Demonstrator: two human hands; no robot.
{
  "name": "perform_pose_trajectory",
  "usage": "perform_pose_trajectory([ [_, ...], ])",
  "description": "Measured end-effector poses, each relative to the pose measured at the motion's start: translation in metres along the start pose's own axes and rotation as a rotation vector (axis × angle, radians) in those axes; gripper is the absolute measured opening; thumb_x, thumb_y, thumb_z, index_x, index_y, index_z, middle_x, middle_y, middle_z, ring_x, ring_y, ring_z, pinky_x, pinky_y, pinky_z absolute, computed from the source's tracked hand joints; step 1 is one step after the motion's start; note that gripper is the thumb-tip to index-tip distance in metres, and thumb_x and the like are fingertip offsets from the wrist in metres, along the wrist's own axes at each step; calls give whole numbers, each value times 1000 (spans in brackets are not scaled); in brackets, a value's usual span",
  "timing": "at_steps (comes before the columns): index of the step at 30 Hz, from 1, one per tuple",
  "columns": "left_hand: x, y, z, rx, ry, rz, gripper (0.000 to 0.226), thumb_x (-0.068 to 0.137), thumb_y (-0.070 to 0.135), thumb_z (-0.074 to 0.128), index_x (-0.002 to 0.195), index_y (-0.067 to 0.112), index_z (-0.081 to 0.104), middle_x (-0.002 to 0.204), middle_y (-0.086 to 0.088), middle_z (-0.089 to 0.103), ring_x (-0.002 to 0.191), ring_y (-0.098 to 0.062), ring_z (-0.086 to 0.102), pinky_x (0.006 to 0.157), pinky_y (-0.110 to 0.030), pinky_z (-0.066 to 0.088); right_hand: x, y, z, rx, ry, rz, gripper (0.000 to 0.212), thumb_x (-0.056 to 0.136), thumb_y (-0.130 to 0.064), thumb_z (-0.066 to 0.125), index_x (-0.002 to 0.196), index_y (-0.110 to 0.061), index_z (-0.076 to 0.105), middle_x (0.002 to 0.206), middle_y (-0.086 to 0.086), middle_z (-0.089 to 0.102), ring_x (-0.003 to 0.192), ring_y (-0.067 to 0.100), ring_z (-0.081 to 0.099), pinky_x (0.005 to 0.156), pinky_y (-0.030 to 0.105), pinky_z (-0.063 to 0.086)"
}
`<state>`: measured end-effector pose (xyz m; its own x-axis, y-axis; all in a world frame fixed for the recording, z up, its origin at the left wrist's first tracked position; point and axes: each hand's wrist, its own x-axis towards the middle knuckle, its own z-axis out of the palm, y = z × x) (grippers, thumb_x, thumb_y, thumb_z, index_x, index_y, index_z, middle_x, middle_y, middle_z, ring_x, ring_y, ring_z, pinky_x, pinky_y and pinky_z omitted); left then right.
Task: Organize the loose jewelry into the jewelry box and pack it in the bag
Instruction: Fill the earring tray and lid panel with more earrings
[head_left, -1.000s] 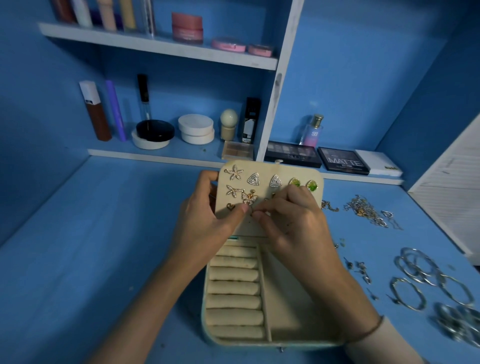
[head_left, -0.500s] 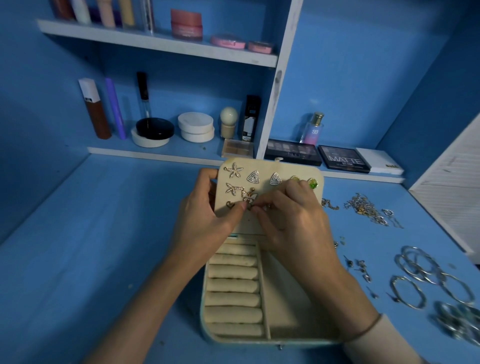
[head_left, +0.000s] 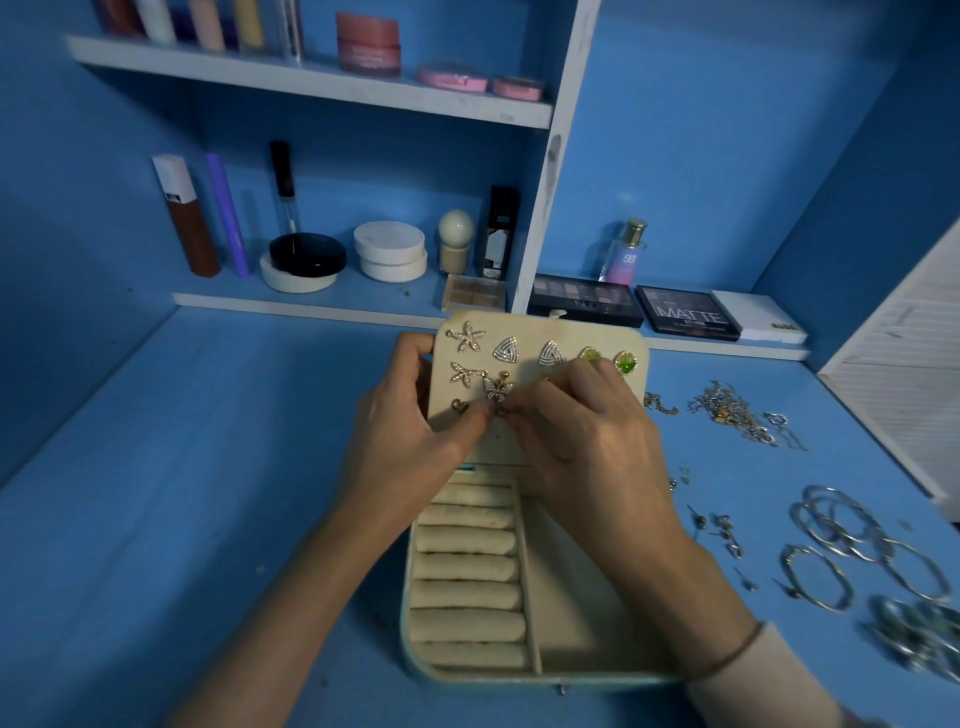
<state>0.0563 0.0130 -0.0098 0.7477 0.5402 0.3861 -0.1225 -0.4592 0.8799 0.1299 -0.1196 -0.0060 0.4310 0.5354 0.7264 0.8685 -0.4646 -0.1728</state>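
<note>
The left hand (head_left: 400, 441) grips the raised lid (head_left: 540, 328) of an open cream jewelry box (head_left: 571, 597) on a blue table (head_left: 208, 467) while the right hand (head_left: 587, 447) pinches a small earring (head_left: 501, 411) against its panel. Pinned there: two starfish studs (head_left: 466, 336), two triangular studs (head_left: 506, 349), two green studs (head_left: 625, 362), one butterfly earring (head_left: 497, 389), one heart stud (head_left: 458, 406).

Cream jewelry box (head_left: 571, 613) under my right hand (head_left: 587, 447); green earrings (head_left: 625, 362) just beyond its fingers; silver bangles (head_left: 852, 540) off to its right; blue desk (head_left: 208, 519); pink jar (head_left: 369, 44) far beyond.
</note>
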Motion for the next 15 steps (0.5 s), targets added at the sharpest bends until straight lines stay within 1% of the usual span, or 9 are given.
perform_pose_trajectory([
  [3,0,0,0,12,3,4,38,76,12,77,95,30,50,86,15,67,77,5,61,63,-7,43,0,1,0,1,2,3,11,82,-20,62,89,-15,70,76,2,54,75,22,48,60,30,38],
  [9,0,1,0,2,-20,-10,36,77,13,75,101,23,51,88,14,67,79,5,61,62,-7,42,-1,1,-1,-2,13,-4,12,81,-18,64,90,-15,71,76,3,54,74,22,48,60,32,39],
  [15,-1,2,-1,5,-27,-24,40,73,14,78,102,22,51,81,16,67,76,6,61,60,-7,43,-2,0,-1,-10,14,-5,14,79,-13,66,91,-14,71,76,3,54,74,22,48,58,31,39],
])
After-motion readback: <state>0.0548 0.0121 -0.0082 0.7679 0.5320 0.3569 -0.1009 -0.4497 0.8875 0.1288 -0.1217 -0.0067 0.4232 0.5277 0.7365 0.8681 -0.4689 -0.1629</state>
